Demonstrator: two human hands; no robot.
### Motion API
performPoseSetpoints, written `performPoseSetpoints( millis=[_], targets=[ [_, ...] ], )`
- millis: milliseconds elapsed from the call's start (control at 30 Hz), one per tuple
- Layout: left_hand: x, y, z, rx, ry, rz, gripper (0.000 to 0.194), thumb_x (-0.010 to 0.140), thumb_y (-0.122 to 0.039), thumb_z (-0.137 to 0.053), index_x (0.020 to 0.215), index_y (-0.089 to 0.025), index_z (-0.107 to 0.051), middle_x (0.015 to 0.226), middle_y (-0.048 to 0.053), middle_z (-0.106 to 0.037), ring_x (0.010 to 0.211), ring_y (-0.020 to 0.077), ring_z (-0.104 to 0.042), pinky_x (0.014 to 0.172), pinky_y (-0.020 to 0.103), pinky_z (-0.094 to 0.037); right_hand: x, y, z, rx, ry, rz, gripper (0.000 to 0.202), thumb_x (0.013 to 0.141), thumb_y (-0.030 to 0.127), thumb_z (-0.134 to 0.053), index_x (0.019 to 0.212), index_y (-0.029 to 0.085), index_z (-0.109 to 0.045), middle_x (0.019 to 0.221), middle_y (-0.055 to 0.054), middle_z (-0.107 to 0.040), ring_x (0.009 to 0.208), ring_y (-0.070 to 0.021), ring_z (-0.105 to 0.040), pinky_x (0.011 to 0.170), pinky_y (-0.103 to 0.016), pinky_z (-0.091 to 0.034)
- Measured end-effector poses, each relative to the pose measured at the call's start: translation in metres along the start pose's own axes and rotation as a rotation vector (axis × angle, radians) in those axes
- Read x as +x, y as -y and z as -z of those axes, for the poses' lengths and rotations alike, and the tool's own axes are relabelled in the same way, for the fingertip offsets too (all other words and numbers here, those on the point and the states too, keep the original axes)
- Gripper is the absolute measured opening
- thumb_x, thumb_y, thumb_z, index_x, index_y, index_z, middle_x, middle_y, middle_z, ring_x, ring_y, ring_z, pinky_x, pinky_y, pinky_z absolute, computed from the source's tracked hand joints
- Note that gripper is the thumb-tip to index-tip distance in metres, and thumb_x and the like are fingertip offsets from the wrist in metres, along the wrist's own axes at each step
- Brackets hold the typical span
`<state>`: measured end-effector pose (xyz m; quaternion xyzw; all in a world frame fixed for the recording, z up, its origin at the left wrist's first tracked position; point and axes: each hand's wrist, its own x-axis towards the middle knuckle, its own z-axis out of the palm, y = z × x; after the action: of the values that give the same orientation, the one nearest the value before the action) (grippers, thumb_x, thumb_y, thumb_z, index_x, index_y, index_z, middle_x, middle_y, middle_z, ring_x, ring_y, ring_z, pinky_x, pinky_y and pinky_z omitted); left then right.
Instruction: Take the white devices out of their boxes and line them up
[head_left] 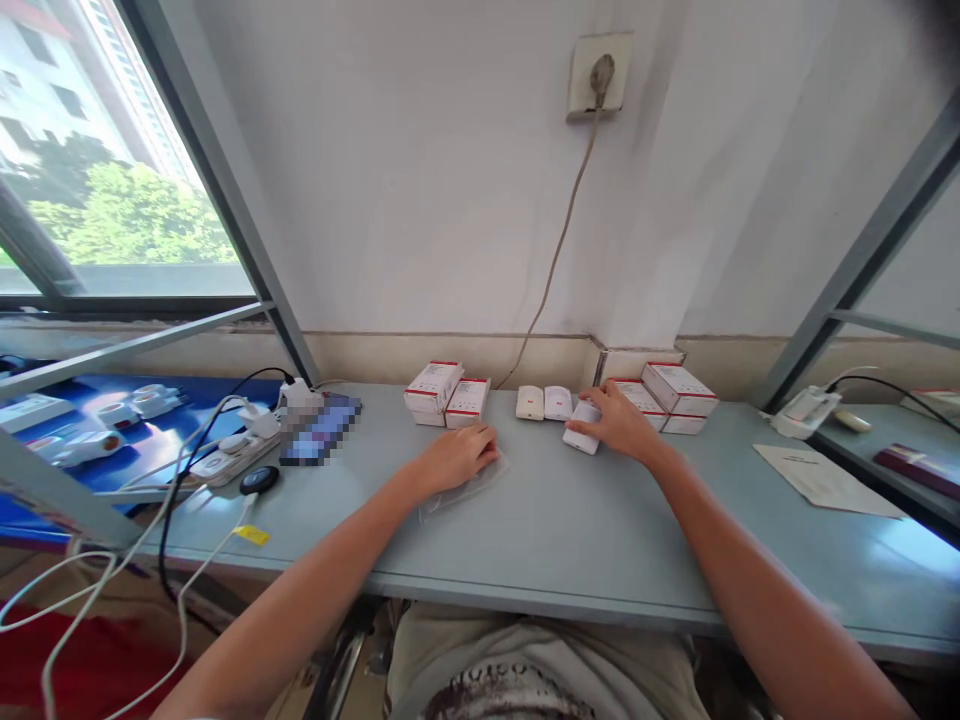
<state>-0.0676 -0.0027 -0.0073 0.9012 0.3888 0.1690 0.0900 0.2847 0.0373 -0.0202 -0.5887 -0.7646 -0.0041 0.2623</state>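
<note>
My right hand (621, 420) has its fingers closed round the edges of a small white plastic device (583, 428), which is at the table surface. Just left of it stand a cream-coloured device (529, 403) and a white device (557, 402) of similar shape, each with a small red mark. My left hand (459, 458) rests on the table with its fingers curled together on a clear plastic bag (469, 492). The bag lies flat beneath and in front of that hand, partly hidden by it.
White-and-red boxes (433, 388) are stacked behind my left hand, and more boxes (679, 390) stand behind my right. A phone (321, 432), a power strip (229, 462) and a black puck (259, 480) with cables lie left. Paper (823, 478) lies right, near a metal frame post (862, 230).
</note>
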Motion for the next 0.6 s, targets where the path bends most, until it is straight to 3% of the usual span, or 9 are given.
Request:
performPoseSetpoints(
  millis=[200,367,600],
  targets=[
    [0.004,-0.005,-0.002,-0.027,-0.115,-0.075,0.018,0.111,-0.031,-0.05,0.105,-0.022,-0.064,0.108,0.005,-0.069,0.096,0.0206,-0.066,0.082,0.033,-0.051,-0.001,0.017,0.007,-0.008,-0.097,0.093,0.054,0.088,0.062,-0.078,0.125,0.023,-0.069,0.124,-0.015,-0.058,0.118,-0.0357,-0.061,0.101,-0.051,-0.052],
    [0.006,-0.011,-0.005,-0.056,-0.261,-0.183,0.022,0.114,-0.032,-0.046,0.109,-0.022,-0.065,0.111,0.006,-0.071,0.101,0.0205,-0.067,0.09,0.035,-0.053,-0.002,0.028,0.013,0.069,-0.108,0.086,0.034,0.096,0.056,-0.067,0.105,0.023,-0.066,0.114,-0.011,-0.063,0.102,-0.0292,-0.064,0.093,-0.044,-0.053],
    [0.007,-0.016,-0.008,-0.075,-0.355,-0.26,0.025,0.114,-0.034,-0.048,0.107,-0.021,-0.069,0.107,0.008,-0.071,0.101,0.0217,-0.067,0.092,0.036,-0.055,-0.001,0.044,0.014,0.277,-0.103,-0.029,0.026,0.091,0.051,-0.068,0.093,0.024,-0.067,0.091,-0.005,-0.073,0.081,-0.0235,-0.064,0.074,-0.035,-0.049]
  ],
)
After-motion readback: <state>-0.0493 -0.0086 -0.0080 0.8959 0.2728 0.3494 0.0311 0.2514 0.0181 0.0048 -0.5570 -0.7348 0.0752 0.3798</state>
